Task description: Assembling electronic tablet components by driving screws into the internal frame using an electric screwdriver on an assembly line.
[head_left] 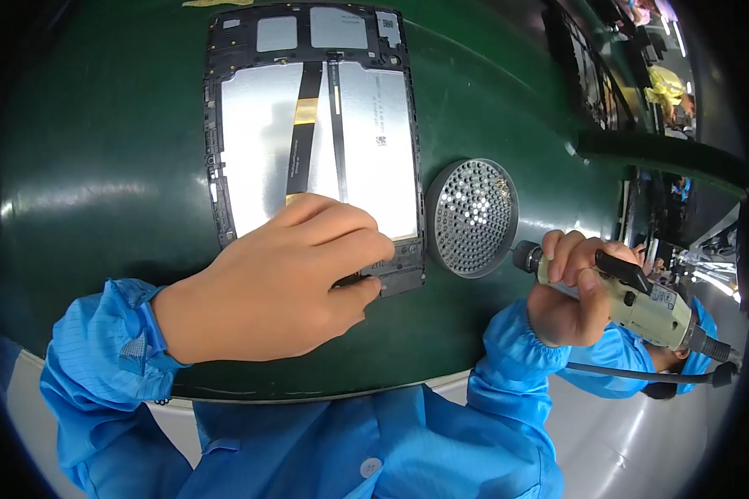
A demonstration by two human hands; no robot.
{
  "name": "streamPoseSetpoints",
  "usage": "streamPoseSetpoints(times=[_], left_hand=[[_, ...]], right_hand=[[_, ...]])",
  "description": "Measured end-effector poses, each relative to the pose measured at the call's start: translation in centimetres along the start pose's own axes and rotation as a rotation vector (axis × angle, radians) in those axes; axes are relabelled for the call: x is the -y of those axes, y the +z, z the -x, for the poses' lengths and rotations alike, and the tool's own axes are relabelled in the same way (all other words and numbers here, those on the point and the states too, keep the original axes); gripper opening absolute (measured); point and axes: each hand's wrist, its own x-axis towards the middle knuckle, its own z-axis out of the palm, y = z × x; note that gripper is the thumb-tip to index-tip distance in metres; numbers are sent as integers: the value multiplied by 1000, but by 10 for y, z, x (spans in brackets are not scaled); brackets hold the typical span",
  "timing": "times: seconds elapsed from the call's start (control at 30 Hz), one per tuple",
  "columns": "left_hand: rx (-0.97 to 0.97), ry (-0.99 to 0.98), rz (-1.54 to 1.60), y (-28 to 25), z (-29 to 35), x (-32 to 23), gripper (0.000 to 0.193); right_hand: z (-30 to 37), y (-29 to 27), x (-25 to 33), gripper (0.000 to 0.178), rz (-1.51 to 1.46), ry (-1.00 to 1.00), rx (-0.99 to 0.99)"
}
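An opened tablet lies on the green work surface, showing its silver battery area, black frame and a dark flat cable with gold-coloured tape. My left hand rests over its lower part, fingers bent and thumb close to the index finger; whatever lies between the fingertips is hidden. At the right, my right hand is wrapped round a beige electric screwdriver, held nearly level with its dark nose toward the left. Just left of that nose sits a round grey screw tray full of small holes, beside the tablet's right edge.
A black cable runs by the screwdriver's rear end. The green table curves toward me at its near edge. Beyond the right side, a person in blue and a dark green bar are visible.
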Motion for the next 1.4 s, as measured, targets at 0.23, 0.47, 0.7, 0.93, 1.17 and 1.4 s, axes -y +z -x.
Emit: streamPoseSetpoints(times=[0.23, 0.47, 0.7, 0.93, 1.17, 1.4], left_hand=[[-94, -96, -81, 8, -5, -20, 24], [-193, -138, -225, 20, 1, -31, 25], [-229, -257, -361, 30, 6, -57, 29], [-327, -342, -340, 37, 3, -61, 29], [-323, -320, -423, 44, -1, -58, 25], [-299, -375, -501, 46, -10, -67, 22]], right_hand=[[5, -13, -5, 37, -23, 7, -82], [8, -13, -2, 36, -23, -3, -72], [9, -16, -1, 37, -7, -20, -71], [8, -15, 2, 36, -10, -17, -71], [10, -17, -2, 36, -3, -35, -68], [8, -16, -2, 34, -18, -42, -83]])
